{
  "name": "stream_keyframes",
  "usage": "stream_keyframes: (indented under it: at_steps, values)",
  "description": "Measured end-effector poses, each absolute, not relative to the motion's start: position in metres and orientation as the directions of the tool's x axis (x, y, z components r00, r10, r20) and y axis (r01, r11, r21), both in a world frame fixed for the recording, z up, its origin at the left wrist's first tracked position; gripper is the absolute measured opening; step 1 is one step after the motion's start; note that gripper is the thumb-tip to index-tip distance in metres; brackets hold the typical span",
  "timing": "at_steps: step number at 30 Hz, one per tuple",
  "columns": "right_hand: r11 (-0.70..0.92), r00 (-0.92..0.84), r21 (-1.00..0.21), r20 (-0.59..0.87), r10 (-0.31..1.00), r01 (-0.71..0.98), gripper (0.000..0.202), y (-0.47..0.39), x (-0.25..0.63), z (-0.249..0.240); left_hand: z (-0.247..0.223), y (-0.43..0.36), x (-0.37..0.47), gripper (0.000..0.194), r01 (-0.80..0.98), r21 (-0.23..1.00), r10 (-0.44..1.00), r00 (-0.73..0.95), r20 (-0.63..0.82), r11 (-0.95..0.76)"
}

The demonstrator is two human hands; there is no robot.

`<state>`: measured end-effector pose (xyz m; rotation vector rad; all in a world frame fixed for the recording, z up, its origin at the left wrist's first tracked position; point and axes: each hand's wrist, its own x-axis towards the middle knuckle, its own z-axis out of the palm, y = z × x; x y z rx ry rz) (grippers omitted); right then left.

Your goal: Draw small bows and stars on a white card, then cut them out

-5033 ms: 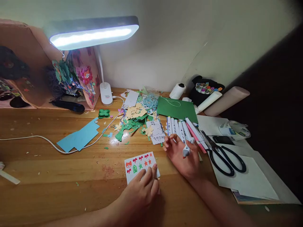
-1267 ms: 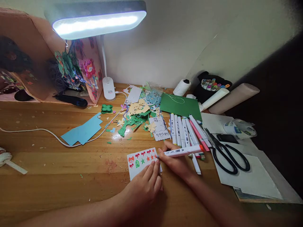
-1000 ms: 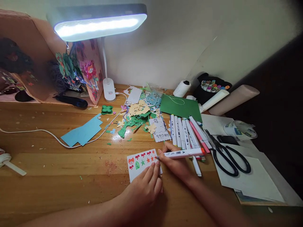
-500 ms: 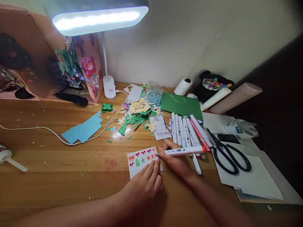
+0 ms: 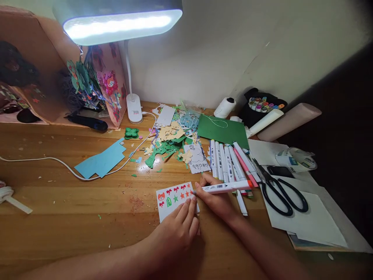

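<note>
A small white card [image 5: 166,212] lies on the wooden desk, bearing red bows, orange stars, a green star, a green tag and an orange bear face. My left hand [image 5: 179,227] rests on its lower right part, fingers stretched out flat and pressing it down; they cover some of the card. In a writing grip, my right hand [image 5: 214,196] holds a white marker [image 5: 221,187] with an orange end cap pointing right. Its tip is at the card's right edge, beside the orange stars; whether it touches the paper I cannot tell.
Several white markers [image 5: 223,161] lie beyond my right hand. Black-handled scissors [image 5: 282,194] rest on white sheets at right. Paper scraps [image 5: 167,147], a green sheet [image 5: 223,130] and a desk lamp [image 5: 134,109] stand farther back. Blue paper [image 5: 101,157] lies left, near a white cable.
The view has shifted very slightly. Both hands, the card and the marker keep nearly the same positions.
</note>
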<state>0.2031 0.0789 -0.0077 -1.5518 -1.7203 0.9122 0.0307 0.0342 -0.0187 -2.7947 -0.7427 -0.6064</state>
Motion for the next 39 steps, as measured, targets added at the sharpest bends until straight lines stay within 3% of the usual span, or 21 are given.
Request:
stream_keyframes:
  at_steps: [17,23,25,28,32,34,39]
  values:
    - [0.051,-0.09,-0.859,0.006,0.996,0.509,0.027,0.08,0.202,-0.005,-0.015,0.036,0.031,0.02,0.517,-0.055,0.44,0.774,0.456,-0.854]
    - [0.07,0.045,-0.926,0.093,0.995,0.371,0.03,0.077,0.206,-0.01,-0.017,0.035,0.03,0.013,0.496,-0.065,0.421,0.793,0.44,-0.866]
    - [0.072,0.125,-0.964,0.107,0.986,0.256,0.03,0.077,0.208,-0.011,-0.018,0.035,0.029,0.013,0.496,-0.062,0.424,0.794,0.437,-0.866]
    - [0.077,0.16,-0.994,0.064,0.985,-0.073,0.029,0.08,0.211,-0.01,-0.018,0.035,0.03,0.015,0.505,-0.047,0.439,0.789,0.43,-0.862]
    - [0.056,0.083,-0.883,0.019,0.996,-0.466,0.015,0.086,0.209,-0.001,-0.018,0.034,0.03,0.016,0.506,-0.035,0.449,0.794,0.41,-0.862]
    - [-0.022,0.033,-0.822,-0.05,0.998,-0.568,0.012,0.086,0.208,0.004,-0.019,0.034,0.03,0.017,0.5,-0.036,0.444,0.797,0.409,-0.865]
    - [-0.175,-0.065,-0.69,-0.182,0.981,-0.702,0.027,0.083,0.209,0.008,-0.02,0.034,0.03,0.018,0.498,-0.041,0.44,0.799,0.41,-0.866]
